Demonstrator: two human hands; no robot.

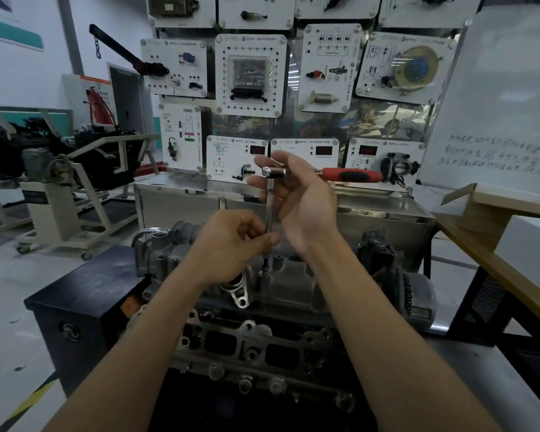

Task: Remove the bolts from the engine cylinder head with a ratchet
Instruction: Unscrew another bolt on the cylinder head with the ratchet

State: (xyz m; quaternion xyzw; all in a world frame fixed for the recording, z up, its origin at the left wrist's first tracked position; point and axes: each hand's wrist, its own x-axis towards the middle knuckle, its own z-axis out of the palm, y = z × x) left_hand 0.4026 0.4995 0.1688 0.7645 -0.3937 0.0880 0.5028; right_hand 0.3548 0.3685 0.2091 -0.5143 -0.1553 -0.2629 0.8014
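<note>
Ratchet with a chrome head and a red-and-black grip (349, 175) sits at frame centre atop a slim steel extension bar (269, 210) that runs straight down. The right hand (300, 204) curls round the chrome head and the bar's top. The left hand (231, 244), lower in the frame, pinches the bar near its foot. The hands are apart, one above the other. Just below the left fingertips the bar meets a dark bolt (265, 266) standing in the grey cast-metal cylinder head (293, 285). The bar's axis is vertical and the grip points right. The left hand is nearer the bolt and probably steadies the bar while the right turns.
</note>
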